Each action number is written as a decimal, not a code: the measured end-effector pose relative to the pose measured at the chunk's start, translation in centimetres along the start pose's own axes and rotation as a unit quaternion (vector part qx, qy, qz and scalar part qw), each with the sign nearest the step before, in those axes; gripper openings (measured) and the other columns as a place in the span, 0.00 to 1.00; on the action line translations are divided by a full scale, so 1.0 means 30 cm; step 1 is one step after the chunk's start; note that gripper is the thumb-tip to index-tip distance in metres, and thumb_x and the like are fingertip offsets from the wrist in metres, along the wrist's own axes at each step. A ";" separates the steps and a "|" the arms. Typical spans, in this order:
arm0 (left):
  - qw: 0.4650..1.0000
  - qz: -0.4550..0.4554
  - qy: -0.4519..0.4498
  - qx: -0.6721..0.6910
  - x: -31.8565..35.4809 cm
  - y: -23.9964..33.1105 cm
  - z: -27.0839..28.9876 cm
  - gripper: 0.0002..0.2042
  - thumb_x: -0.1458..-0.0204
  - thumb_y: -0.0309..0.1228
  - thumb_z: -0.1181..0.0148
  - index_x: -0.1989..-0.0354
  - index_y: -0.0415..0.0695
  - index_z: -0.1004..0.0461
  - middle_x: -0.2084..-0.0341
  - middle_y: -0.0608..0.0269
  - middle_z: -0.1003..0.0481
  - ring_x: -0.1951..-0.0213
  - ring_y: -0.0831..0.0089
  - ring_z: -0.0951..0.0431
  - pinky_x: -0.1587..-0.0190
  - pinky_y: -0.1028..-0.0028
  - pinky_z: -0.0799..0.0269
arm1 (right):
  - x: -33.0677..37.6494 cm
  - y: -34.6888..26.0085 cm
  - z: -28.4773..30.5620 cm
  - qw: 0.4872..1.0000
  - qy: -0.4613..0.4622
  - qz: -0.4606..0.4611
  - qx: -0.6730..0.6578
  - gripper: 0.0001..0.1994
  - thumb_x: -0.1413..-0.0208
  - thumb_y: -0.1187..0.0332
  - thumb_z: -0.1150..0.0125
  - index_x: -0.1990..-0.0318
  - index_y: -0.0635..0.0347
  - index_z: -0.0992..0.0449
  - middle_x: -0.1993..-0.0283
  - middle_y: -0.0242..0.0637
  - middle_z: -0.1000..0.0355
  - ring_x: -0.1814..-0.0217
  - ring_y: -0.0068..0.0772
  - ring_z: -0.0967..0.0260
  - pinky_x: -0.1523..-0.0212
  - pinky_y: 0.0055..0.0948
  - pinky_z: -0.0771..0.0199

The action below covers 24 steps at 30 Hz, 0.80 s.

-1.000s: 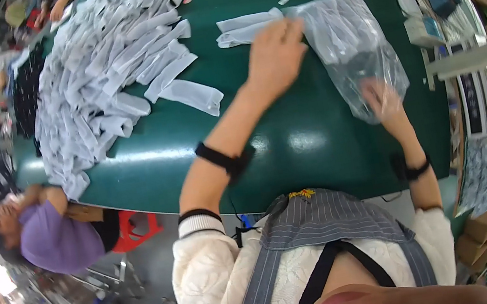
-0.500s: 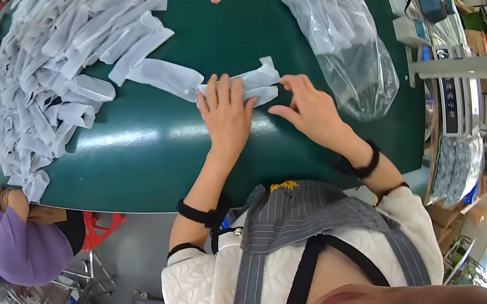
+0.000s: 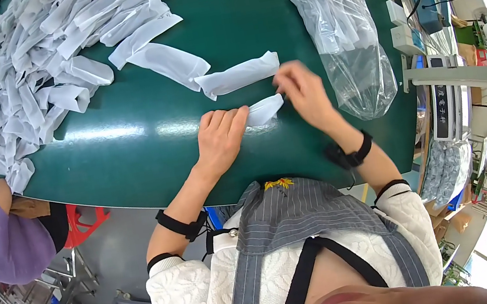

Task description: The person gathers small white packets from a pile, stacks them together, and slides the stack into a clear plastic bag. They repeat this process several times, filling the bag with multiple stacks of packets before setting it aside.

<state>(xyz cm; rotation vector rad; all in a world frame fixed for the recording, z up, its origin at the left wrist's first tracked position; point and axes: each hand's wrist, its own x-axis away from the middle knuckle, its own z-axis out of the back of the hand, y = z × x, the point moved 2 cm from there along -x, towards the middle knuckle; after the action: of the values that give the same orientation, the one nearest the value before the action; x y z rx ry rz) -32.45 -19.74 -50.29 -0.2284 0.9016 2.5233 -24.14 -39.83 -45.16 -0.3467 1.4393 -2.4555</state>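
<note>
A short white sheer fabric strip point(image 3: 265, 110) lies on the green table in front of me. My left hand point(image 3: 221, 139) has its fingers curled over the strip's left end, hiding that part. Close to the strip's right end is my right hand point(image 3: 306, 93), its fingers bent and smeared by motion, so whether they pinch the edge does not show. Just beyond, a second white strip point(image 3: 238, 75) lies flat, its left end against another pale strip point(image 3: 170, 65) that slants up toward the pile.
A large pile of white strips point(image 3: 43, 69) covers the table's far left. A clear plastic bag point(image 3: 351, 47) with white pieces inside lies at the right. Small scraps lie beyond. A person in purple point(image 3: 10, 239) sits at the left edge; metal shelving stands right.
Under my left hand the near strip has come toward me, apart from the strip beyond it, which now lies uncovered. My right hand's fingers have gone from spread to bent.
</note>
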 end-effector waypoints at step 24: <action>0.992 0.013 0.030 -0.122 -0.043 -0.010 0.090 0.24 0.62 0.35 0.32 0.54 0.44 0.28 0.56 0.61 0.27 0.50 0.62 0.30 0.39 0.55 0.46 | -0.628 -0.141 -0.557 0.908 0.030 0.216 0.357 0.12 0.46 0.62 0.39 0.61 0.60 0.26 0.61 0.46 0.29 0.64 0.51 0.26 0.67 0.42 0.24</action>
<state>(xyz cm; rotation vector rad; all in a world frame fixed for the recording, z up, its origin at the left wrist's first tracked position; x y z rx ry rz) -31.17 -18.29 -47.97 -0.3721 0.6199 2.6608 -12.69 -17.68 -50.69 0.1910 0.4677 -2.4050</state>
